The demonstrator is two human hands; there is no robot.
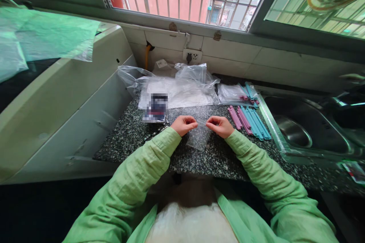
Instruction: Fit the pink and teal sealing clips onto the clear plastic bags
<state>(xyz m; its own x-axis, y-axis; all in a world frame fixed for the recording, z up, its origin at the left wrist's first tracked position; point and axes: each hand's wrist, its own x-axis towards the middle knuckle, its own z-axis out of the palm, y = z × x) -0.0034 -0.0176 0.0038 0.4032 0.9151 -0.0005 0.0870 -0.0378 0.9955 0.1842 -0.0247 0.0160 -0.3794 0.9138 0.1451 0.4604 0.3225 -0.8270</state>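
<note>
Small clear bag (199, 136) beside sealing clips (249, 120)

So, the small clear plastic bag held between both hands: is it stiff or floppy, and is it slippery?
The small clear bag is probably floppy: it hangs limp below the left hand and right hand, which pinch its top edge. It looks thin and see-through, so likely very light. Its glossy film may slip between fingers.

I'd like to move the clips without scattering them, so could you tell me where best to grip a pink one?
Take a pink clip at its near end, coming from the counter's front edge: the clips lie side by side, long axes running away from the person, so only the ends are free.
</note>
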